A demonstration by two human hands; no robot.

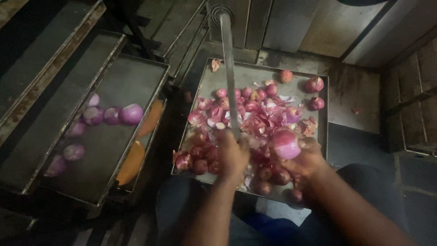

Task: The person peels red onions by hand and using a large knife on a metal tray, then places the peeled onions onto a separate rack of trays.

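My left hand (pixel 232 155) grips the handle of a long knife (pixel 229 68) whose blade points away from me over a metal tray (pixel 255 75). In my right hand (pixel 307 161) is a peeled red onion (pixel 286 144), held just above the tray's near side. The tray carries a heap of red onions and loose skins (pixel 246 114), with a few whole onions (pixel 314 84) at its far right corner.
A second metal tray (pixel 127 73) to the left holds several peeled onions (pixel 131 114). Something orange (pixel 132 164) shows under its right edge. Stacked metal trays (pixel 50 64) lie further left. My knees are under the near tray. Dark floor and wooden panels sit right.
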